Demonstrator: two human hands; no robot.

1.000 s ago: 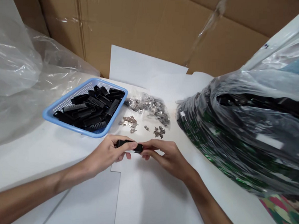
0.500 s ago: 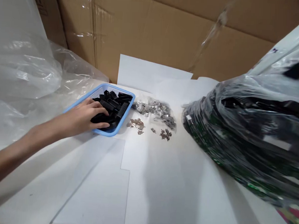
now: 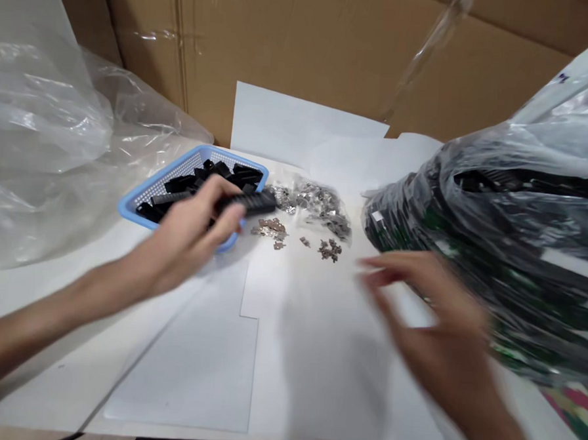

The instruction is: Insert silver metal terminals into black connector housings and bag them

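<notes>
My left hand (image 3: 190, 224) is closed round one end of an oblong black plastic piece with a ridged face (image 3: 258, 204), lifted over the right rim of the blue basket (image 3: 139, 217). More black pieces (image 3: 177, 184) of the same sort lie jumbled in that basket. My right hand (image 3: 432, 306) is over the right side of the white table, thumb and forefinger curved toward each other. Motion smears its fingertips, so I cannot make out whether anything is between them. Between the hands lie small flat metal parts (image 3: 272, 229) and a little pile of metal clips (image 3: 330, 249).
Clear bags of metal parts (image 3: 319, 205) lie behind the piles. A large plastic-wrapped bundle of dark items (image 3: 470, 236) takes up the right side. Clear plastic sheeting (image 3: 42, 134) hangs at left. Cardboard (image 3: 308, 43) closes off the back. White sheets (image 3: 192, 372) cover the tabletop (image 3: 335, 380).
My left hand has come up out of the basket and moved right, with a black plastic piece in it. My right hand has come into view from the lower right.
</notes>
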